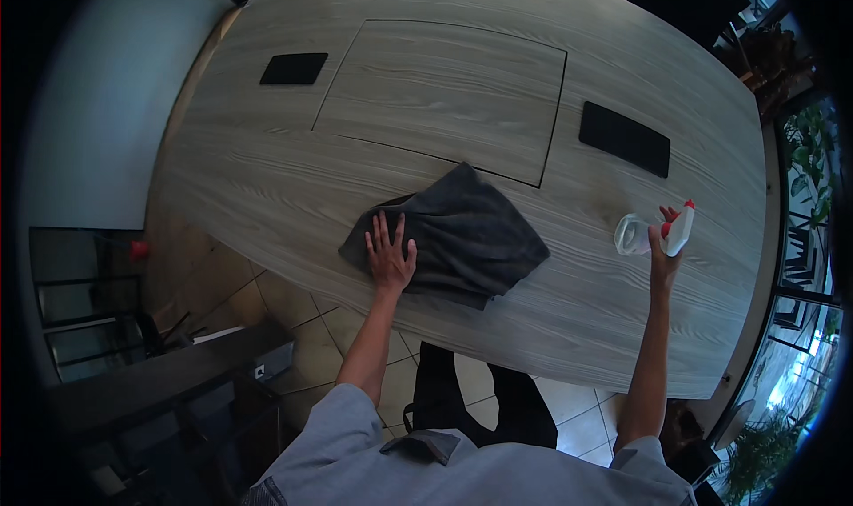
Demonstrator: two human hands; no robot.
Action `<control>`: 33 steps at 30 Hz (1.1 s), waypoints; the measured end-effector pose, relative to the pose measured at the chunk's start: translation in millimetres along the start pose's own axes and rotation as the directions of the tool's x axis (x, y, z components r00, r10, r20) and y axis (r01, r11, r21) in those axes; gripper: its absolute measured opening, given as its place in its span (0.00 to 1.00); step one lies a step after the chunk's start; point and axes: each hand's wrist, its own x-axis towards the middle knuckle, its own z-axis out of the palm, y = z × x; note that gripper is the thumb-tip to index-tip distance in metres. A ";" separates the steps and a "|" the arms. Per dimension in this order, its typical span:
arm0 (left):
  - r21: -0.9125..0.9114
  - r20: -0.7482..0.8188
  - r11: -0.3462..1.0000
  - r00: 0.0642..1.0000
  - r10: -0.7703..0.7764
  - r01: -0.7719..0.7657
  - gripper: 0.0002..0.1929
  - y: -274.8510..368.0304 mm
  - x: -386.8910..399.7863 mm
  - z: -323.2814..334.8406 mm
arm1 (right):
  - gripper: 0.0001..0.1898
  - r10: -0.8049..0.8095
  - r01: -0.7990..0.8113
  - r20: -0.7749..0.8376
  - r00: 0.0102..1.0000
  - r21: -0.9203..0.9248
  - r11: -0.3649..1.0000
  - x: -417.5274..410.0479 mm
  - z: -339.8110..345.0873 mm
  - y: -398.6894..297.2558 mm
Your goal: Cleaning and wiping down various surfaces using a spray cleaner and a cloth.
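Observation:
A dark grey cloth (466, 233) lies spread and wrinkled on the wood-grain table (266, 193), near its front edge. My left hand (391, 253) rests flat on the cloth's left part, fingers apart. At the right, my right hand (663, 243) grips a clear spray bottle (631, 235) by the neck below its white and red trigger head. The bottle is tilted, its base pointing left; whether it touches the table I cannot tell.
Two black rectangular panels, one at the upper left (294, 69) and one at the right (624, 139), lie on the tabletop. A dark cabinet (180, 373) stands at the lower left. Windows (806, 259) and plants are at the far right.

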 end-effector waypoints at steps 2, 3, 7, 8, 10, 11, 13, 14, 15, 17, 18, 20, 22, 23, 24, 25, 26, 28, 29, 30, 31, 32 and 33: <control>0.014 0.007 0.999 0.999 0.035 -0.035 0.32 -4.3 1.5 -1.5 | 0.34 -0.009 0.007 -0.021 1.000 -0.091 0.996 -11.3 -1.6 3.1; -0.008 0.011 0.998 0.998 0.058 -0.058 0.32 -6.0 2.0 -1.7 | 0.34 0.058 -0.060 -0.028 0.998 -0.099 0.993 -17.7 -3.1 7.8; -0.099 0.068 0.981 0.982 0.176 -0.169 0.32 -8.2 10.8 3.0 | 0.39 0.293 -0.281 -0.226 0.929 0.083 0.956 -52.3 -27.1 43.1; -0.124 0.065 0.970 0.974 0.217 -0.208 0.31 -18.6 15.3 0.8 | 0.37 0.268 -0.280 -0.399 0.877 0.029 0.960 -68.6 -10.3 33.1; -0.164 0.086 0.949 0.954 0.286 -0.270 0.30 -32.0 28.4 -7.2 | 0.34 0.255 -0.342 -0.508 0.823 -0.084 0.936 -103.7 14.6 5.0; -0.182 0.084 0.936 0.944 0.320 -0.302 0.30 -31.0 31.2 -5.3 | 0.30 0.210 -0.397 -0.615 0.760 -0.184 0.899 -118.0 22.8 -2.5; -0.218 0.086 0.915 0.927 0.366 -0.341 0.30 -29.0 51.7 -5.6 | 0.27 0.114 -0.268 -0.402 0.908 -0.350 0.898 -146.6 82.7 -36.4; -0.233 0.093 0.894 0.907 0.412 -0.382 0.30 -32.5 60.1 -7.8 | 0.26 0.073 -0.150 -0.210 0.975 -0.379 0.913 -148.9 124.8 -63.8; -0.237 0.096 0.890 0.902 0.421 -0.390 0.31 -41.2 70.7 -10.3 | 0.26 0.045 -0.043 -0.005 0.999 -0.385 0.922 -139.3 171.8 -101.4; -0.263 0.096 0.867 0.882 0.461 -0.424 0.31 -41.9 92.7 -13.8 | 0.30 0.075 0.043 0.251 0.965 -0.435 0.899 -121.2 240.3 -131.7; -0.268 0.089 0.851 0.868 0.488 -0.451 0.31 -44.1 100.2 -15.4 | 0.31 0.093 0.112 0.371 0.924 -0.495 0.862 -113.3 268.0 -140.7; -0.299 0.079 0.833 0.858 0.508 -0.465 0.31 -46.2 118.2 -12.4 | 0.33 0.102 0.206 0.461 0.882 -0.570 0.795 -104.6 313.7 -135.9; -0.318 0.094 0.827 0.852 0.515 -0.464 0.31 -52.8 135.6 -8.9 | 0.34 0.087 0.255 0.468 0.879 -0.617 0.745 -89.5 343.1 -135.3; -0.309 0.079 0.832 0.860 0.505 -0.460 0.31 -55.4 147.3 -7.3 | 0.34 0.086 0.250 0.455 0.886 -0.626 0.739 -78.5 353.6 -132.9; -0.301 0.065 0.838 0.867 0.494 -0.455 0.31 -57.2 160.1 -6.3 | 0.34 0.075 0.257 0.454 0.888 -0.624 0.738 -66.3 363.7 -131.1; -0.313 0.059 0.840 0.874 0.483 -0.443 0.33 -62.3 172.6 -4.8 | 0.34 0.066 0.263 0.455 0.888 -0.621 0.738 -53.3 374.3 -131.9; -0.303 0.054 0.845 0.878 0.476 -0.439 0.33 -67.4 184.7 -3.3 | 0.34 0.053 0.273 0.455 0.889 -0.619 0.737 -39.7 384.9 -132.1; -0.296 0.047 0.851 0.883 0.467 -0.434 0.34 -71.8 208.8 0.8 | 0.33 0.037 0.281 0.448 0.893 -0.620 0.732 -11.3 400.9 -128.1; -0.287 0.036 0.852 0.884 0.467 -0.438 0.34 -73.2 222.8 2.5 | 0.33 0.031 0.280 0.443 0.896 -0.618 0.735 3.6 408.5 -125.3; -0.275 0.026 0.853 0.883 0.468 -0.443 0.34 -75.0 237.4 6.1 | 0.33 0.018 0.294 0.442 0.897 -0.627 0.721 17.7 417.8 -121.2; -0.263 0.033 0.859 0.886 0.462 -0.439 0.34 -77.3 251.5 9.1 | 0.33 0.009 0.307 0.443 0.897 -0.636 0.708 31.8 426.8 -120.2; -0.267 0.023 0.857 0.886 0.462 -0.440 0.34 -78.6 266.9 12.3 | 0.32 0.002 0.310 0.443 0.897 -0.631 0.711 45.9 434.8 -119.5; -0.267 0.009 0.856 0.887 0.462 -0.443 0.34 -79.1 282.2 16.4 | 0.32 -0.012 0.323 0.451 0.893 -0.619 0.716 60.9 441.9 -118.4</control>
